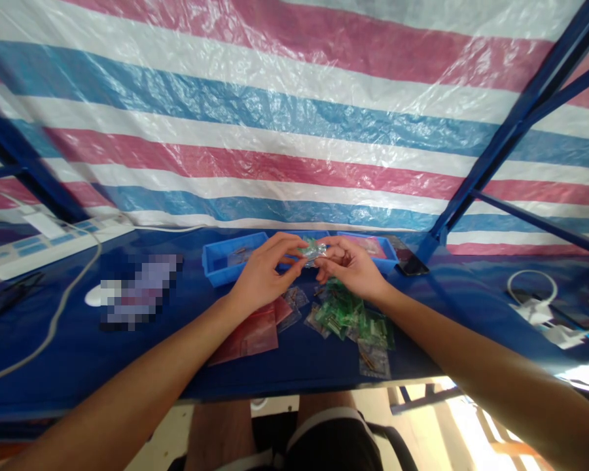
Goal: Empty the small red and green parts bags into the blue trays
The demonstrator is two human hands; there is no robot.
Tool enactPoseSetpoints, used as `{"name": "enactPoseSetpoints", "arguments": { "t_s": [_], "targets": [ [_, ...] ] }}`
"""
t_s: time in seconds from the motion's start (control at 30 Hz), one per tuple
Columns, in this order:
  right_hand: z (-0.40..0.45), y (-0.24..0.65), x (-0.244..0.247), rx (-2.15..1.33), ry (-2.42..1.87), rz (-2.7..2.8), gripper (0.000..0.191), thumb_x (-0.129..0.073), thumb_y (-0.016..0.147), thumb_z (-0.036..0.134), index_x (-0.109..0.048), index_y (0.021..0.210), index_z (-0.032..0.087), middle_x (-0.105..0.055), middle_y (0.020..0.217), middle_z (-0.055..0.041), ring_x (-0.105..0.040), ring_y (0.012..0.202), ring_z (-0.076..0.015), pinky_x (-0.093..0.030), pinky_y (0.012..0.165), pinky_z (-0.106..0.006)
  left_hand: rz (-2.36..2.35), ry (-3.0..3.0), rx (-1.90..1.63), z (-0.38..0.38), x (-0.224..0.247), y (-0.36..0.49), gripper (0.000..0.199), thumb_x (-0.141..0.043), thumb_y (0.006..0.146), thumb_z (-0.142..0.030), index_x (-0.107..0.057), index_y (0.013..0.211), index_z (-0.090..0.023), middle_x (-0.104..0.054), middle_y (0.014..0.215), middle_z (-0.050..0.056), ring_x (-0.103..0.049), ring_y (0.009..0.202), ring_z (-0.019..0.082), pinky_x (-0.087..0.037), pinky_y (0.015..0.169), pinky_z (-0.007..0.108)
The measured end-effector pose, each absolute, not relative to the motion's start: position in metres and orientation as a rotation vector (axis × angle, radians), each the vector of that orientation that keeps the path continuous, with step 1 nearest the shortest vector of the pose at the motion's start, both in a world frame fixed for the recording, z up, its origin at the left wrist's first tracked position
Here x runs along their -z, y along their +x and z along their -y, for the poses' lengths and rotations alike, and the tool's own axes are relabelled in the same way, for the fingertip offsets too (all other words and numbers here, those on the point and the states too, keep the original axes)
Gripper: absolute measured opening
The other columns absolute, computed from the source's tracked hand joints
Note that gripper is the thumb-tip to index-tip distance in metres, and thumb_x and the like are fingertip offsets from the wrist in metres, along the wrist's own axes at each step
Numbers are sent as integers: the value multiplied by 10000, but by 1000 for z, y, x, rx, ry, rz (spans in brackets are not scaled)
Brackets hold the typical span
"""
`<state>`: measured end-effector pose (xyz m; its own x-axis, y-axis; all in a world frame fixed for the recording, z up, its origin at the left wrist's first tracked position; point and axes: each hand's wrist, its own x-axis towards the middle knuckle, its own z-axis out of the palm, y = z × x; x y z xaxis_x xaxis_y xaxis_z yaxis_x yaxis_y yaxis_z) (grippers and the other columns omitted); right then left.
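My left hand (272, 265) and my right hand (351, 265) meet above the middle of the table, fingers pinched from both sides on a small clear plastic bag (313, 251) with a greenish tint. What the bag contains is too small to tell. Below my right hand lies a pile of green plastic bags (341, 313) with small metal parts in them. A clear bag (373, 360) with brass-coloured pieces sits at the pile's front. Under my left hand are a red plastic bag (250, 337) and a small clear bag (297, 299).
Behind my hands stand a blue tray (211, 269) with small parts, another blue tray (319, 233), and a third blue tray (390, 263) holding something red. A phone (412, 261) lies right of them. Cables and a white charger (533, 311) are farther right; a white cable (61, 314) crosses the left.
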<state>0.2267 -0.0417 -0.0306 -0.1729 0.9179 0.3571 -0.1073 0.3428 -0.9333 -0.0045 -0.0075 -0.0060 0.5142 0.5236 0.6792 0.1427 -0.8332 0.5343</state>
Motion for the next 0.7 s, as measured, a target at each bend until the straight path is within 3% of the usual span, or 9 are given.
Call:
{"name": "enactPoseSetpoints", "arguments": {
  "t_s": [0.2,0.43,0.57,0.7],
  "targets": [
    [46,231,24,-1213,-805,1392,483,-852,897,482,-626,1250,242,-803,910,-15,-776,688,-190,-660,640,-338,-514,2483,-1201,12,2,-5,350,-696,1003,-205,-698,1352,-221,-659,1378,110,-756,1028,182,-685,868,317],
    [47,230,21,-1231,-822,1413,490,-821,914,454,-616,1301,235,-785,873,-3,-731,639,-163,-611,612,-301,-490,2627,-1180,6,5,-6,362,-678,1009,-162,-710,1358,-252,-645,1403,109,-656,1304,238,-651,968,343],
    [49,229,20,-1256,-805,1454,491,-799,928,429,-591,1327,231,-777,861,7,-723,627,-161,-600,604,-299,-477,2664,-1226,5,4,-7,243,-662,1041,-204,-762,1258,-248,-660,1406,109,-672,1294,245,-591,1098,420],
    [50,229,20,-1236,-812,1505,482,-784,939,447,-579,1317,230,-784,865,7,-720,620,-155,-584,597,-286,-586,2545,-1180,7,1,-7,363,-605,1057,-219,-684,1410,-251,-713,1366,103,-726,1212,246,-631,982,368]
  ]
}}
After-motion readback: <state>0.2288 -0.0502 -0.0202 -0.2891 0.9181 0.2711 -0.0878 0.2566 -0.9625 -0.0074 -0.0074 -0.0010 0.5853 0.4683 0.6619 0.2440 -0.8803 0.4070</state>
